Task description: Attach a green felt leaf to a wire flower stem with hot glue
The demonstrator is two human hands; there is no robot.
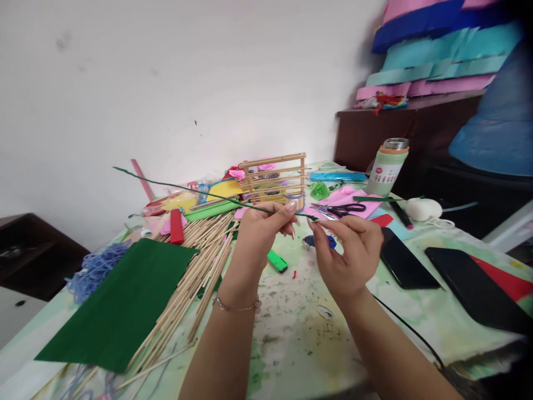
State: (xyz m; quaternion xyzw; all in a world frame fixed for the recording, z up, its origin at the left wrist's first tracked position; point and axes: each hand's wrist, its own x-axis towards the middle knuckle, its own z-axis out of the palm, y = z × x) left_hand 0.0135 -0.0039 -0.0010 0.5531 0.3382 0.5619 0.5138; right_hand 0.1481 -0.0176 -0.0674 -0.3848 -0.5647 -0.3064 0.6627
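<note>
A long thin green stick [187, 189] runs from the upper left down to my hands above the table. My left hand [260, 233] is closed on it, fingers pinching it near its right end. My right hand [347, 250] pinches the very end of the same stick with thumb and forefinger. A bracelet sits on my left wrist. Below the hands lie a small green lighter [277, 260] and a small blue object [318, 241] on the stained table [291, 328].
A green paper sheet [120, 303] and a pile of wooden sticks [195, 266] lie at left, with blue yarn [94, 269]. A wooden stick frame [277, 178], scissors [341, 209], a bottle [387, 166], two dark phones [408, 261] and coloured papers lie behind and right.
</note>
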